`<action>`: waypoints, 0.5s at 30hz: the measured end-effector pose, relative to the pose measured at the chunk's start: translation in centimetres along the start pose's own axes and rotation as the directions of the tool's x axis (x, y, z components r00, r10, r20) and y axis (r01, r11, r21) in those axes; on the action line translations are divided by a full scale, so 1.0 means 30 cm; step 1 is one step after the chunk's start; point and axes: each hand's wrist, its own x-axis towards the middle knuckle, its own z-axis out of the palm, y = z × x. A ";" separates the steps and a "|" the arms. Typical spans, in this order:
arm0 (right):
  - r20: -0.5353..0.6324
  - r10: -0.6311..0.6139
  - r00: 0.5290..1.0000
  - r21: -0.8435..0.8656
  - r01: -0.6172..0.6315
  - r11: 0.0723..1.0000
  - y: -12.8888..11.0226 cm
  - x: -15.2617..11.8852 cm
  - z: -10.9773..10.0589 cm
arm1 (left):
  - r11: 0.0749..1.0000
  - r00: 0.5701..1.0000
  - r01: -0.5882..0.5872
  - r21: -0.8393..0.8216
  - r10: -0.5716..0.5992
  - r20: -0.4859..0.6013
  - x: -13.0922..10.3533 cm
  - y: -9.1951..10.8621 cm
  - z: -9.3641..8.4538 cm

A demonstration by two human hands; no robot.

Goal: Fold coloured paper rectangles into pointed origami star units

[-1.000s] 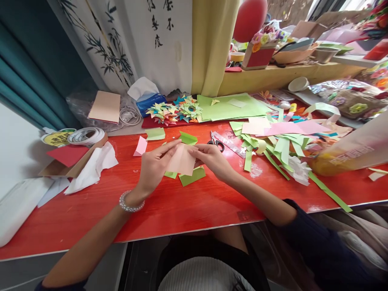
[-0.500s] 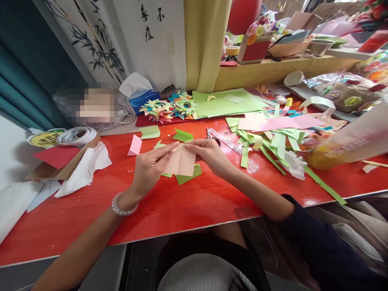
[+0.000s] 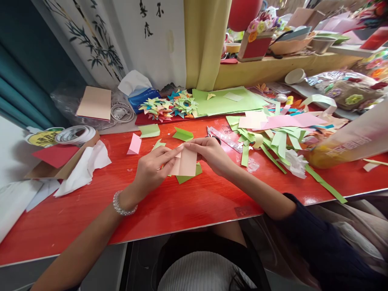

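Pinches peach paper (image 3: 188, 161) between left hand (image 3: 153, 167) at its left side and right hand (image 3: 214, 155) along its top, in front of the person over red table (image 3: 157, 214); brings fingertips closer together near the central crease than a second ago, leaving less of the left half showing; apparently mid-fold, not yet finished

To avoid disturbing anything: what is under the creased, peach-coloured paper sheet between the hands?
A green paper piece on the glossy red table peeks out below the peach sheet. The rest of that piece, and anything else underneath, is covered from view.
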 end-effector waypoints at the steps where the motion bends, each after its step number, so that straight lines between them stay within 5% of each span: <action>1: -0.006 0.005 1.000 -0.005 -0.005 1.000 -0.001 -0.001 0.001 | 1.000 1.000 -0.015 0.002 0.015 0.002 0.000 0.000 0.001; 11: -0.017 -0.043 0.999 -0.135 0.040 0.990 0.022 0.009 -0.005 | 0.991 0.988 -0.121 -0.048 0.125 0.093 -0.005 0.002 0.002; 13: -0.022 -0.087 0.996 -0.224 0.080 0.971 0.024 0.011 -0.012 | 0.987 0.984 -0.006 -0.160 0.034 0.177 0.002 0.007 -0.008; 15: -0.026 -0.141 0.990 -0.306 0.127 0.944 0.022 0.012 -0.018 | 0.923 0.949 0.238 -0.304 -0.155 0.273 0.014 0.015 -0.020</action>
